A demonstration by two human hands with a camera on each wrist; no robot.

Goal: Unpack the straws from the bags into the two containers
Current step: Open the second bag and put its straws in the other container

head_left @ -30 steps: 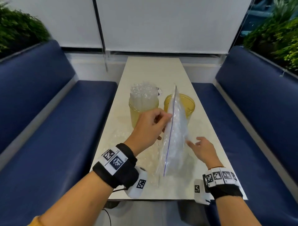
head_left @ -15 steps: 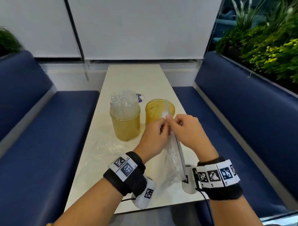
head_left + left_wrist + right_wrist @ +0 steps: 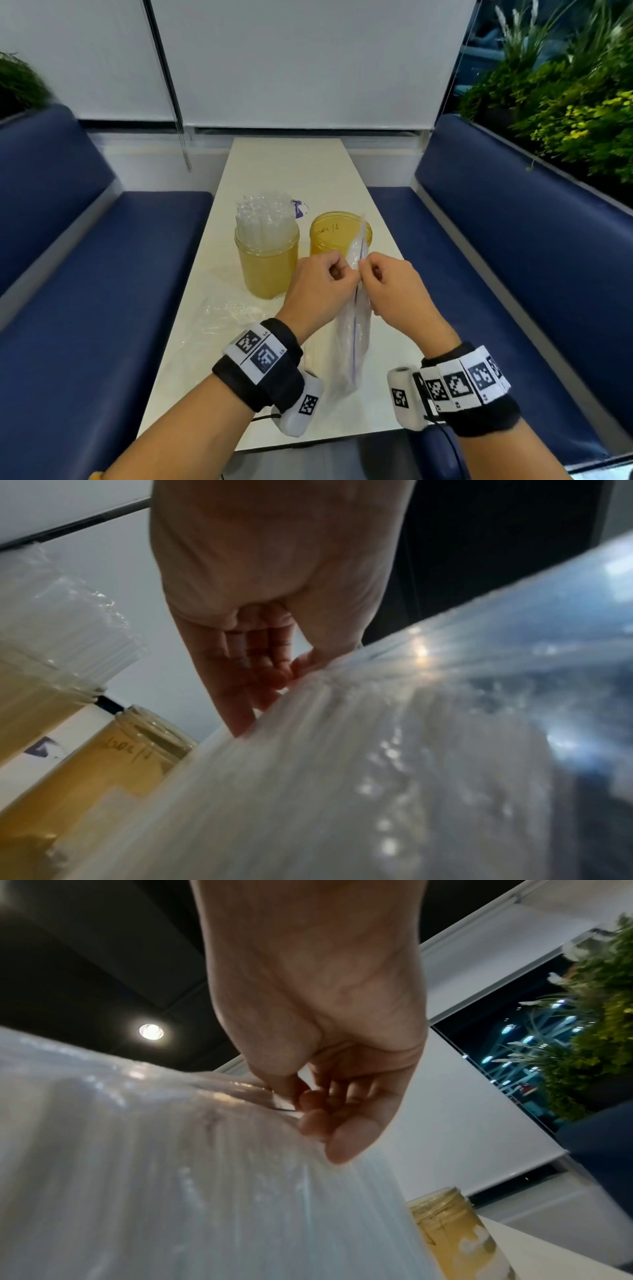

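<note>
- A person's left hand (image 3: 320, 291) and right hand (image 3: 397, 291) meet at the centre of the head view, each pinching the top edge of a clear plastic bag (image 3: 352, 349) between thumb and curled fingers.
- The bag stands on edge between the wrists, its lower end on a pale table (image 3: 287, 161); straws inside it cannot be made out.
- At 11 o'clock from the hands stands a yellow jar (image 3: 267, 270) packed with clear straws (image 3: 263, 219) rising above its rim.
- At 12 o'clock, just behind the bag's top, stands a second yellow jar (image 3: 329, 236), open, with handwriting on its wall; the bag covers part of its right side.
- A crumpled clear wrapper (image 3: 226, 315) lies on the table at 9 o'clock from the hands.
- Both wrists wear black bands with square black-and-white markers.
- Blue padded benches (image 3: 102, 274) flank the table at 9 and 3 o'clock.
- White blinds (image 3: 291, 61) hang at 12 o'clock; green plants (image 3: 565, 102) stand at 2 o'clock.
</note>
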